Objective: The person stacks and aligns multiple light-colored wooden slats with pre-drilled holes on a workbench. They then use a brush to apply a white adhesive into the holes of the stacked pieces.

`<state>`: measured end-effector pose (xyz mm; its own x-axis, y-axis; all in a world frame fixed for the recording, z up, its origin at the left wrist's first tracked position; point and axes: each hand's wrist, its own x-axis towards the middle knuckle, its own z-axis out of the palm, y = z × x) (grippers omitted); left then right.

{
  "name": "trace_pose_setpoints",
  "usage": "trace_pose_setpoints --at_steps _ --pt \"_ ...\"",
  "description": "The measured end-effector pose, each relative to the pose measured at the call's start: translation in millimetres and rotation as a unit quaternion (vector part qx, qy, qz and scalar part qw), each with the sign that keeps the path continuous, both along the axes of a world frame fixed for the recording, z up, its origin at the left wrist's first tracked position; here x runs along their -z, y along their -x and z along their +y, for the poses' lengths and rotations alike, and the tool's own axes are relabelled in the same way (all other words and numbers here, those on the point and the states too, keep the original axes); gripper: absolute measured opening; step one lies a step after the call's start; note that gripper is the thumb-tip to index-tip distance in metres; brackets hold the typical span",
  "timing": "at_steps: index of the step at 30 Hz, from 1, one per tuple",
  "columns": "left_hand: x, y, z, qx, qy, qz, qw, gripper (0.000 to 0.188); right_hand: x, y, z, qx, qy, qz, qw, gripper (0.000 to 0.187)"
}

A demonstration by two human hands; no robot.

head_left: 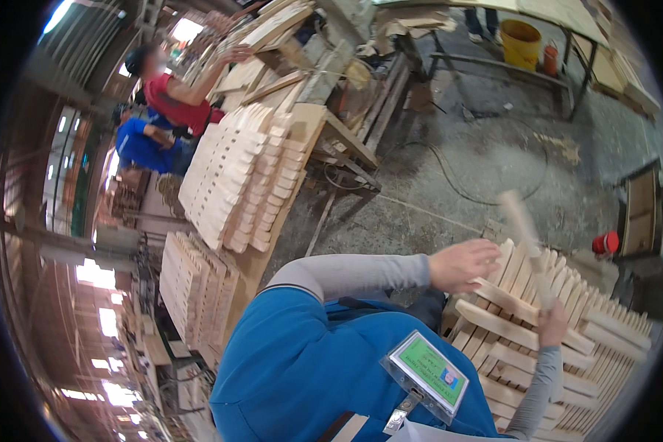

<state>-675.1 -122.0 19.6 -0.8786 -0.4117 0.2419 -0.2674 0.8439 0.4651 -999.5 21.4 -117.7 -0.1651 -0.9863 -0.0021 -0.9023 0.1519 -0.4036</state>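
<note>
A pale wooden slat, smeared by motion, stands tilted up from my right hand, whose fingers are closed round its lower end. My left hand hovers at the near left edge of a stack of wooden slats, its fingers stretched out and apart with nothing seen in them. Slats in that stack lie in crossing layers, several loose ones resting across the top. Whether my left fingertips touch the stack I cannot tell.
Notched wooden pieces are piled on a workbench to my left. Two people work beyond it. A yellow bucket sits on a far table's lower shelf. A cable crosses the concrete floor; a red container stands at right.
</note>
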Motion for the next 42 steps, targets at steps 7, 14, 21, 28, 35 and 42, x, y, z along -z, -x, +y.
trace_pose_setpoints --at_steps 7,14,21,28,35,42 --pt "-21 -35 -24 -0.136 -0.230 -0.006 0.964 0.074 -162 -188 -138 -0.240 0.259 0.110 0.929 0.024" --pt "-88 -154 -55 -0.357 -0.265 0.416 0.793 0.078 -217 -348 -153 -0.274 0.307 -0.280 0.867 0.055" --pt "-134 -315 -31 -0.458 0.281 0.151 0.830 0.081 -207 -414 -204 -0.370 0.137 -0.225 0.891 0.056" --pt "-158 -475 0 -0.369 0.268 -0.248 0.855 0.049 -278 -493 -229 -0.553 0.264 -0.005 0.790 0.056" --pt "-155 -671 -79 -0.600 0.211 -0.111 0.763 0.063 -235 -518 -247 -0.316 0.287 -0.124 0.896 0.049" --pt "-157 -795 -184 -0.585 0.007 -0.123 0.802 0.058 -96 -396 -118 -0.049 0.046 -0.013 0.998 0.049"
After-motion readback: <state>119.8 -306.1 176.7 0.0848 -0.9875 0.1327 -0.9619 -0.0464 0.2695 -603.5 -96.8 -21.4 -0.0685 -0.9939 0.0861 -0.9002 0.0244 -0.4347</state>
